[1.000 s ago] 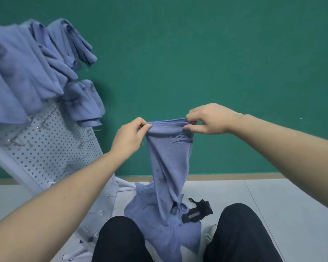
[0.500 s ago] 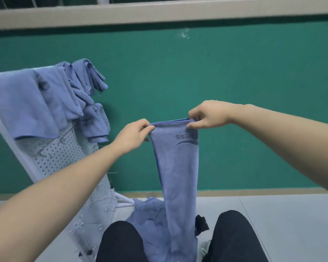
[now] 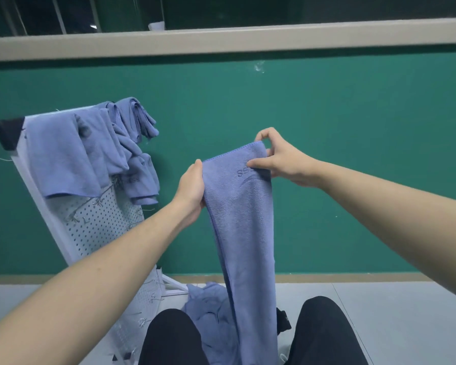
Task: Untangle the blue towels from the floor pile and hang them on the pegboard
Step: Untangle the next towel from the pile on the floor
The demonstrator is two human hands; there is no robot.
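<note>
Blue microfibre, one towel point(image 3: 241, 219) of it, hangs full length in front of the person, free of the heap and nearly straight. The left hand point(image 3: 191, 187) grips its upper left edge, fingers wrapped behind the cloth. The right hand point(image 3: 279, 159) pinches the top right corner between thumb and fingertips, just above some stitched lettering. The lower end drops between the person's knees point(image 3: 324, 327) toward the floor.

So this one looks untangled but is not yet hung. To the left, well apart from it, the white pegboard point(image 3: 95, 222) leans against the green wall point(image 3: 353, 154), and several towels point(image 3: 90, 151) already drape over its top edge, bunched rather than neat. That part I'd call done.

What is left lies on the grey floor point(image 3: 406, 312): a small crumpled pile point(image 3: 208, 306) of blue cloth beside the board's foot. How many towels it holds I cannot tell. My guess is the task is past halfway.
</note>
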